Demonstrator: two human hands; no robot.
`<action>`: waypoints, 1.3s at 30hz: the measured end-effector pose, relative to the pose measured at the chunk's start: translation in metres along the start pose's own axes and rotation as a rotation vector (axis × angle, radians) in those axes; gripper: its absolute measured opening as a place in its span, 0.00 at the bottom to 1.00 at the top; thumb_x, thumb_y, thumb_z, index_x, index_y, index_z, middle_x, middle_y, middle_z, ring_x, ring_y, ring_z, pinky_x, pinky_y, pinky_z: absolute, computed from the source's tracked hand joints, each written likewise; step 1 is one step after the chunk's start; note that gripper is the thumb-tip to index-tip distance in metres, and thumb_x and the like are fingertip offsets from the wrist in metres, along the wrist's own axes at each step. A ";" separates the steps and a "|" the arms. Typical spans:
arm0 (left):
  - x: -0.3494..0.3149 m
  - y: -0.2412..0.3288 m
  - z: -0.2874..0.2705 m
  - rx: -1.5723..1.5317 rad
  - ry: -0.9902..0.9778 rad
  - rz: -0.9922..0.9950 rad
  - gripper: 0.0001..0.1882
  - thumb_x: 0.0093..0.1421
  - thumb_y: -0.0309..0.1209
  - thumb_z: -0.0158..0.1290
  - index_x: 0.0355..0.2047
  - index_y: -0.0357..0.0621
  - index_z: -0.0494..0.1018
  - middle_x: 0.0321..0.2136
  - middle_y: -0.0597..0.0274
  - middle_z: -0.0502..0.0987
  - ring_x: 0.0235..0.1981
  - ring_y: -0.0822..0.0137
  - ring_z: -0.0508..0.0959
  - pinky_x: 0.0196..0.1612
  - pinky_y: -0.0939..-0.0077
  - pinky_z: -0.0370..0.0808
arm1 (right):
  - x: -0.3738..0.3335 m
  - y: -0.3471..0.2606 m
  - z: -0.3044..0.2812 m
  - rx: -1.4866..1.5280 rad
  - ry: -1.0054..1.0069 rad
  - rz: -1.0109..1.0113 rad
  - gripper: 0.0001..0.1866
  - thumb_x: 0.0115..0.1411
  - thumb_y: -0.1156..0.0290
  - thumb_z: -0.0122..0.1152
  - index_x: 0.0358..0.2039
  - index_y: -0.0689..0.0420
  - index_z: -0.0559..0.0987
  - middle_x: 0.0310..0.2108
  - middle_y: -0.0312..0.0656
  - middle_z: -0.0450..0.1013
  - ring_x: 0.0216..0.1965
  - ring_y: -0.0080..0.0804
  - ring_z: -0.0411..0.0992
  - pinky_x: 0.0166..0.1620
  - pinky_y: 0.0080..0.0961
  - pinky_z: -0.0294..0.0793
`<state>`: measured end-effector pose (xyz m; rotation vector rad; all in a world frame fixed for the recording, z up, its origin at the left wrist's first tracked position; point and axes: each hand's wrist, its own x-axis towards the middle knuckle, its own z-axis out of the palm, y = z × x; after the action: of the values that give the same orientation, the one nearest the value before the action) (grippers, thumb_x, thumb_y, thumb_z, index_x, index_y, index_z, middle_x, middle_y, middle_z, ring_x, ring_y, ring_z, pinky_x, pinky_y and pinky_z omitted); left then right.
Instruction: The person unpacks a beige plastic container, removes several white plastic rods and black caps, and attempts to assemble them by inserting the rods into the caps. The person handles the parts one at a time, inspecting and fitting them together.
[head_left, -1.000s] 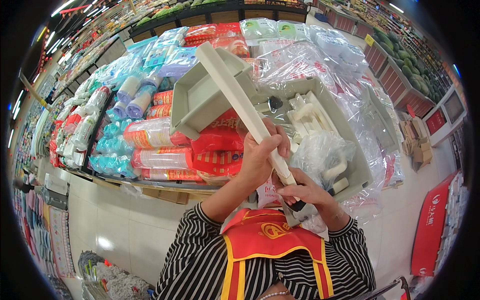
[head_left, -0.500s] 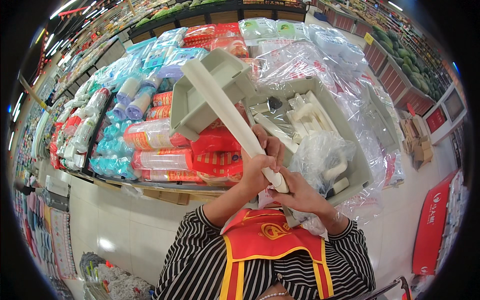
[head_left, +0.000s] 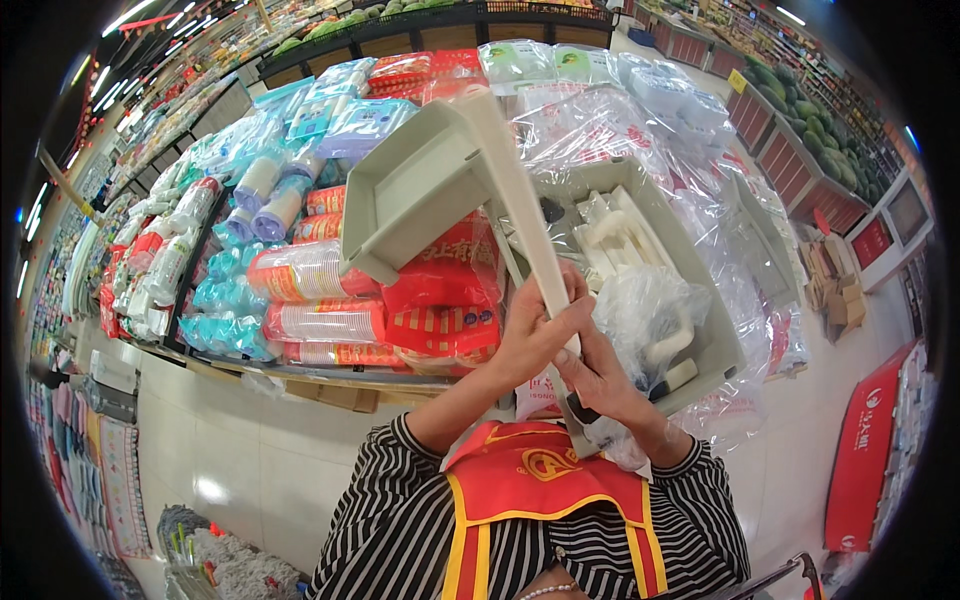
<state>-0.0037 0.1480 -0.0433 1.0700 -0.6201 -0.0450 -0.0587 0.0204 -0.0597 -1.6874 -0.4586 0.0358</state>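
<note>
In front of the red apron (head_left: pixel 545 465), on my remote feed, I noted a long pale bar (head_left: pixel 515 180) slanting up and away to the left. Writing: the apron bore a yellow emblem; the red packets (head_left: pixel 440 275) left of the bar carried lighter characters; the red panel (head_left: pixel 862 440) at far right had white print.

Left hand (head_left: pixel 542 322): closed around the bar's lower part, so the bar lay within its grasp. Right hand (head_left: pixel 602 382): just below, against the bar's lower end, fingers bent; I could not tell what it gripped. The bar's upper end overlapped the grey-green tray (head_left: pixel 415 185); the larger grey-green bin (head_left: pixel 715 325) sat to the right, holding white parts (head_left: pixel 615 230).
</note>
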 end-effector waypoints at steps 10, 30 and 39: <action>-0.011 -0.009 -0.002 0.102 -0.365 -0.273 0.46 0.58 0.31 0.60 0.69 0.39 0.42 0.59 0.59 0.61 0.59 0.67 0.63 0.61 0.68 0.61 | 0.005 -0.014 -0.023 0.238 0.226 -0.149 0.25 0.68 0.48 0.38 0.42 0.59 0.68 0.23 0.35 0.64 0.21 0.20 0.62 0.23 0.17 0.60; -0.025 -0.020 -0.005 -0.175 -0.340 -0.625 0.10 0.66 0.34 0.53 0.43 0.43 0.70 0.31 0.67 0.75 0.35 0.75 0.75 0.41 0.79 0.71 | 0.004 -0.006 -0.039 0.097 0.313 -0.139 0.20 0.64 0.60 0.40 0.38 0.63 0.76 0.34 0.41 0.73 0.37 0.26 0.69 0.44 0.26 0.68; -0.028 -0.020 -0.008 -0.174 -0.394 -0.505 0.11 0.69 0.38 0.48 0.43 0.44 0.68 0.27 0.67 0.73 0.26 0.76 0.74 0.30 0.81 0.72 | 0.001 -0.018 -0.042 0.043 0.166 -0.053 0.20 0.65 0.63 0.40 0.44 0.64 0.76 0.39 0.41 0.74 0.42 0.26 0.70 0.48 0.25 0.68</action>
<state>-0.0183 0.1537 -0.0751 1.0319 -0.6687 -0.7505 -0.0507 -0.0174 -0.0350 -1.6202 -0.3744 -0.1317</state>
